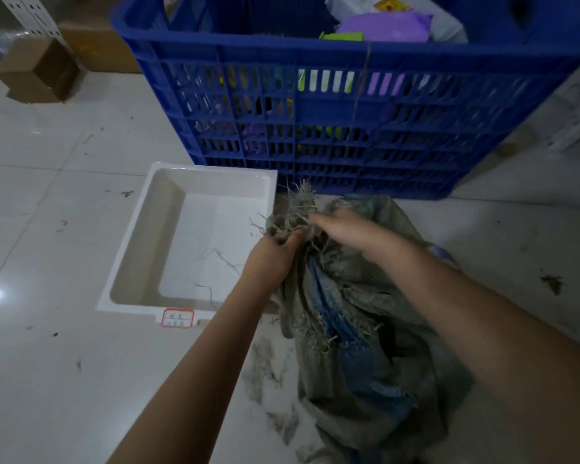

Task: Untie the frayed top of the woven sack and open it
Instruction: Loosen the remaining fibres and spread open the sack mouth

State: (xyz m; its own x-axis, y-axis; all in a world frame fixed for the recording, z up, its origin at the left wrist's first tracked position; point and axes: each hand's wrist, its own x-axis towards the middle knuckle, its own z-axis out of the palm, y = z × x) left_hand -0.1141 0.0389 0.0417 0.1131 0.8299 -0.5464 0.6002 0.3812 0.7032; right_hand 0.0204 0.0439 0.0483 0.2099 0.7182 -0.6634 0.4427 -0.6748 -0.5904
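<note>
- The woven sack [365, 329] lies slumped on the tiled floor [64, 363], grey and dirty with a blue lining or cloth showing through its folds, just in front of the blue crate [332, 112] and right beside the white tray [188, 236].
- Its frayed top [297, 212] is gathered into a tight tuft of loose fibres that stands up between the two hands, so the mouth of the sack is still closed.
- The left hand [272, 256] is curled shut around the neck of the sack just under the tuft, fingers pinching into the bundle of fibres.
- The right hand [342, 226] reaches in from the other side, fingers bent onto the same tuft; it appears to be closed on the strands, though motion blur hides exactly which ones it holds.
- Judged from this, the step in hand is the untying itself: both hands are working at the knot or binding, and nothing has come loose yet.
- The next move likely calls for the left hand to steady the neck while the right picks out the binding strand and draws it free, rather than tugging the whole tuft.
- The fibres look brittle and tangled, so a hard pull may snap them or tighten the knot.
- Loose threads and dust already lie on the floor around the sack.
</note>
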